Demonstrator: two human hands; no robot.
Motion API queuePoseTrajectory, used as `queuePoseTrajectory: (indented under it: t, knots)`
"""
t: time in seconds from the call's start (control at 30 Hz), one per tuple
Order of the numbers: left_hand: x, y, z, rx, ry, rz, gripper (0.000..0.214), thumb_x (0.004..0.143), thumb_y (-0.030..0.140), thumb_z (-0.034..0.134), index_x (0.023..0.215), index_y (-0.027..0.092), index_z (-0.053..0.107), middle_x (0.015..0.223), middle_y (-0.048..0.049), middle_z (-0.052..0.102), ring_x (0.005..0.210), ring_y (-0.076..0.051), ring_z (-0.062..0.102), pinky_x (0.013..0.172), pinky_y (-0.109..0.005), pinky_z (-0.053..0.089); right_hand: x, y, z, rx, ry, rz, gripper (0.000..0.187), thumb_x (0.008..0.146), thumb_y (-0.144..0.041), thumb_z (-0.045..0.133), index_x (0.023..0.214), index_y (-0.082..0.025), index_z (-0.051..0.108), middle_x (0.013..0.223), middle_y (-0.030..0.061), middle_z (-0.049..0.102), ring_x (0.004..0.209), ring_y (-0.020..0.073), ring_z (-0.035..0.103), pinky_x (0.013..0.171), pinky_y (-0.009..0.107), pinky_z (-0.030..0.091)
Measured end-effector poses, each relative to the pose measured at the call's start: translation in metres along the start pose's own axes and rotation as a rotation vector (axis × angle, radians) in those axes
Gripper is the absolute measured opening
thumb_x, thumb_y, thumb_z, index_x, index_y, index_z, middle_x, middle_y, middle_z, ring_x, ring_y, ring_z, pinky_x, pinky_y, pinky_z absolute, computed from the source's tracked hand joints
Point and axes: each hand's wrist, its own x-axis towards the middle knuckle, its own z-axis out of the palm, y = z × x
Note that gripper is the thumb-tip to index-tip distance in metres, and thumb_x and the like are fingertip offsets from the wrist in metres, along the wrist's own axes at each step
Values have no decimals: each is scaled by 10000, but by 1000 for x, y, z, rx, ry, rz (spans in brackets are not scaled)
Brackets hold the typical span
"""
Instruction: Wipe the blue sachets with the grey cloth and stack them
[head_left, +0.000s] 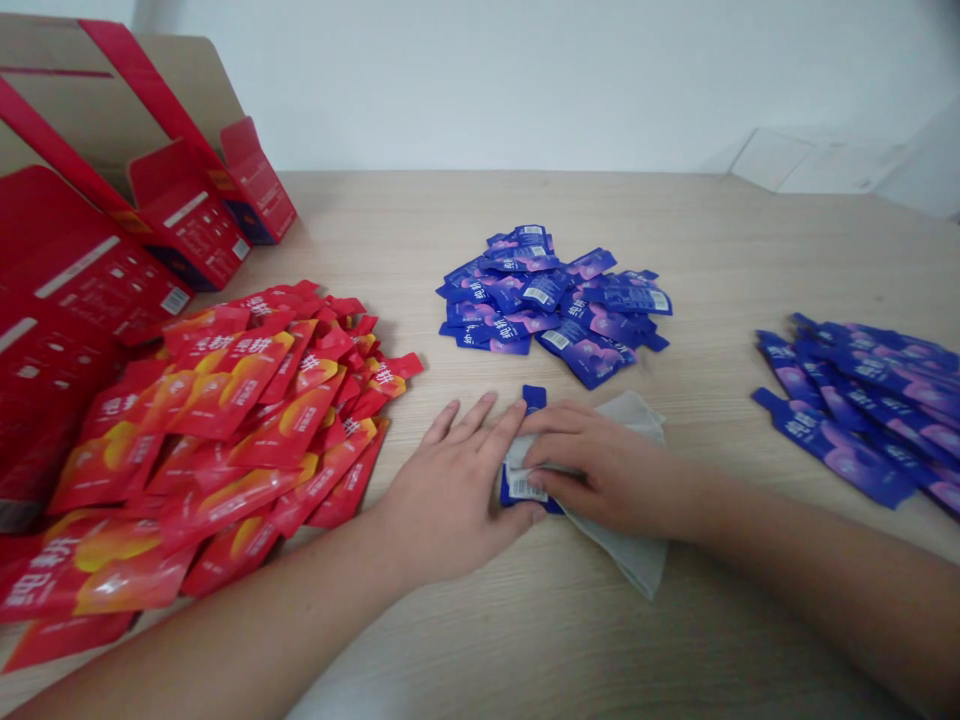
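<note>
A pale wooden tabletop [487, 640] carries red boxes [191, 225] at the far left, then a spread heap of red pouches [225, 430]. Two smaller heaps of blue pouches lie at the far middle [559, 295] and the right [862, 405]. At the centre, the hands are close together: the left hand [459, 495] flat, fingers spread, and the right hand [615, 465] gripping a grey cloth [637, 560] against a single blue pouch [529, 488] on the tabletop, partly covered.
</note>
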Motion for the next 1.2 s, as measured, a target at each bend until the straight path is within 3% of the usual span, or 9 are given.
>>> queuePoseTrajectory:
  t: [0.07,0.27,0.47,0.6,0.7,0.83,1.03,1.1,1.2]
  knots:
    - [1,0,-1,-2,-15,-1,1052,939,650,693,1719,144,200,1754,-186,340,1652,-369,279,1346,-622,184,0,1,4,20,28,34,99,1028,-206,653,957,-228,717,1253,86,704,1228,234,653,1085,418,530]
    - [2,1,-1,-29,-10,-20,1118,900,631,747,1719,149,158,1749,-216,339,1638,-371,316,1344,-616,184,3,11,7,-43,104,138,248,956,-191,704,1199,-235,698,1212,88,763,1175,268,701,1041,460,566]
    - [2,1,-1,-38,-2,-25,1091,905,651,732,1716,169,185,1711,-212,421,1628,-378,340,1342,-633,178,5,46,3,-154,214,198,196,1002,-235,659,1191,-243,711,1185,84,766,1178,281,707,1048,489,573]
    - [2,1,-3,-20,-19,-27,1135,870,709,751,1703,146,225,1727,-222,386,1642,-396,298,1343,-640,174,1,44,-1,-156,265,202,191,1005,-226,649,1192,-228,690,1198,96,758,1183,283,707,1041,488,581]
    - [1,0,-5,-23,-12,-7,1158,850,822,709,1676,127,291,1725,-226,389,1669,-414,193,1341,-648,182,-4,30,-4,-97,221,92,200,1012,-224,641,1208,-234,682,1239,94,755,1197,260,704,1044,456,587]
    - [-1,1,-3,-29,38,-5,886,994,719,599,1629,142,374,1683,-204,463,1677,-383,184,1333,-629,234,-8,20,-1,-22,150,4,178,1029,-228,633,1199,-253,676,1260,91,750,1215,241,700,1057,433,583]
    - [2,1,1,6,61,-46,995,941,677,697,1685,152,296,1733,-178,397,1672,-393,198,1342,-609,233,-9,19,-6,26,209,29,221,993,-206,679,1209,-254,676,1260,72,759,1189,229,713,1046,395,582]
    - [3,1,1,5,33,-47,1018,944,679,684,1709,162,256,1752,-155,369,1677,-382,180,1351,-603,206,-8,14,-12,75,161,17,206,986,-201,695,1187,-245,691,1222,64,770,1151,218,723,1013,367,588]
    - [3,1,-1,9,-16,-75,1066,935,668,688,1730,147,206,1762,-164,339,1677,-369,183,1356,-585,191,-4,5,-14,159,-14,-46,151,974,-158,700,1102,-233,732,1136,47,786,1097,200,725,994,336,576]
